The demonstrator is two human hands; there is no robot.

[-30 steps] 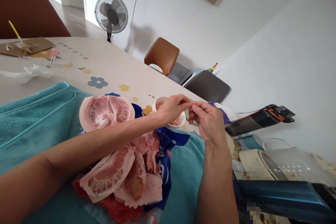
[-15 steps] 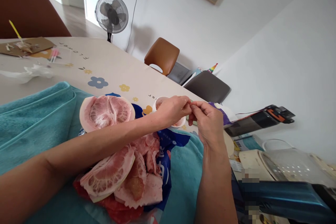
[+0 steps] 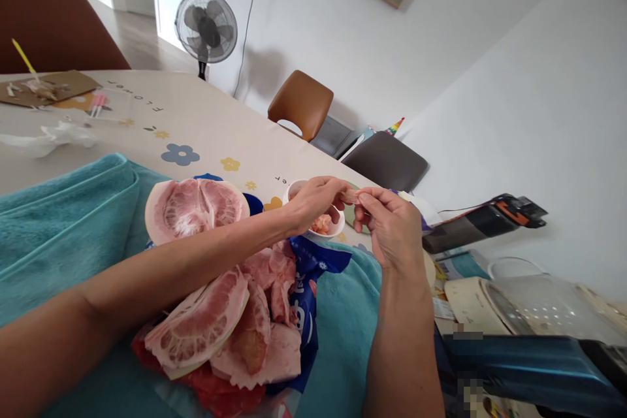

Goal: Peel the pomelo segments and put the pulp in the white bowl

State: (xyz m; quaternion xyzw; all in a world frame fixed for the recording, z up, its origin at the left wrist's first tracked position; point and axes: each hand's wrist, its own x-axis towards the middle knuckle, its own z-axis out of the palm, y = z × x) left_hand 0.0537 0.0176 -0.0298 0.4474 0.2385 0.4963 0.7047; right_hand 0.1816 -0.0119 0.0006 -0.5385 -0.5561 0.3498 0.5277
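My left hand [image 3: 318, 201] and my right hand [image 3: 394, 225] meet fingertip to fingertip, pinching a small pale strip of pomelo membrane [image 3: 350, 196] between them. Partly behind and below my left hand is a white bowl [image 3: 339, 228] with bits of orange-pink pomelo pulp [image 3: 321, 225] in it. A pomelo half [image 3: 196, 206], cut face showing, lies beyond my left forearm. On this side of the forearm are a pomelo wedge [image 3: 203, 323] and torn pomelo peel [image 3: 279, 356], piled on a blue and red plastic bag [image 3: 306, 320].
A teal towel [image 3: 337, 333] lies under the bag over the flower-patterned table [image 3: 235, 127]. A green oval thing [image 3: 353, 214] sits behind my hands. Crumpled tissue [image 3: 53, 137] and cardboard [image 3: 73, 86] are at the left. A dark blue cylinder [image 3: 529, 366] and a cream appliance [image 3: 475, 304] crowd the right.
My fingertips have drawn slightly apart, and the pale strip between them now shows. My right hand has shifted a little right. More of the bowl's pulp is visible below my left hand.
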